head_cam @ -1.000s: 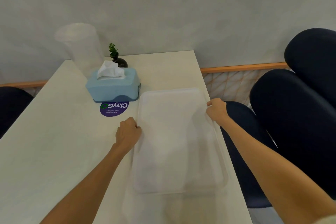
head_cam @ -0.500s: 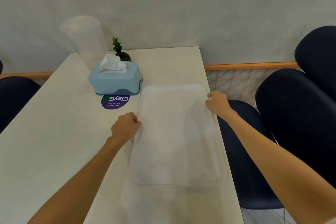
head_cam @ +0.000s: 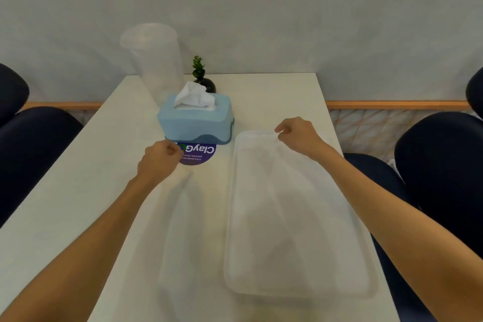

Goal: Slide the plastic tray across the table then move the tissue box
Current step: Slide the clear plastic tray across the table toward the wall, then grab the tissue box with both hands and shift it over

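Note:
A translucent plastic tray lies flat along the right side of the white table. Left of the tray's far end stands a light blue tissue box with a white tissue sticking out of its top. My left hand is a loose fist just in front of the box, off the tray and holding nothing. My right hand hovers over the tray's far right corner with its fingers curled in; nothing is in it.
A tall clear plastic cup and a small black vase with a green sprig stand behind the tissue box. A round purple sticker lies in front of it. Dark blue chairs flank the table at right and left.
Both hands have let go of the tray's side edges. The left hand moved left toward the tissue box; the right hand moved inward over the tray's far corner. The view shifted right.

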Motion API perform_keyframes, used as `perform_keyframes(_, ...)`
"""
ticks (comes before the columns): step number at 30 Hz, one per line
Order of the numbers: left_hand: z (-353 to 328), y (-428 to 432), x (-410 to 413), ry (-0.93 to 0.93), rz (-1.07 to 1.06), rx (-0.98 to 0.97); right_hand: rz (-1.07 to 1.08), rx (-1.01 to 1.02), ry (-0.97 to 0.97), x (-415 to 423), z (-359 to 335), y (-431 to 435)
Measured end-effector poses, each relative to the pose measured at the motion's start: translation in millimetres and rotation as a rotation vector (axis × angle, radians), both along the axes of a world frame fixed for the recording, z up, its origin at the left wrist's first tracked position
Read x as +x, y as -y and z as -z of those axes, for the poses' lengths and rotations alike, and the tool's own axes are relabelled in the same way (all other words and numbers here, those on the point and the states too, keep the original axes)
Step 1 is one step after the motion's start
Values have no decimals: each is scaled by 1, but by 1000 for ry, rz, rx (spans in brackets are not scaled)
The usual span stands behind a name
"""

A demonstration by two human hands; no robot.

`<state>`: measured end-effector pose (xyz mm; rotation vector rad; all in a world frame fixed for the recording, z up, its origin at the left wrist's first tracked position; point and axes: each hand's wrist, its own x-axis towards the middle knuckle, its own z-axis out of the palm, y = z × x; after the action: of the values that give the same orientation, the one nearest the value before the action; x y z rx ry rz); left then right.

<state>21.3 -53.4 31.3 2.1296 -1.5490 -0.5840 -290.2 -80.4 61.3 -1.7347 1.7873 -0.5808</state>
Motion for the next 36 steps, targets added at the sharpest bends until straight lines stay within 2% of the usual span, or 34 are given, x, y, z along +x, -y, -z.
perform_keyframes(3, -4, 26, 30, -102, -57, -63, 36, 54, 140, 35, 1, 15)
perform_keyframes(7, -3, 64, 63, -425, -168, -72, 127, 118, 304, 92, 5, 38)
perform_keyframes(12, -1, 106, 80, -745, -195, 61, 242, 149, 345, 147, 17, 63)
perform_keyframes(14, 1, 117, 77, -813, -151, 116, 289, 172, 382, 160, 25, 72)
perform_keyframes(19, 8, 130, 71, -798, -12, 217, 387, 180, 447, 176, 35, 85)
perform_keyframes(23, 13, 136, 68, -798, -20, 235, 433, 170, 457, 181, 36, 90)
perform_keyframes(30, 12, 135, 59, -818, 11, 171, 519, 110, 513, 176, 30, 89)
perform_keyframes(36, 1, 133, 20, -833, 57, 137, 538, -7, 509, 138, 11, 93)
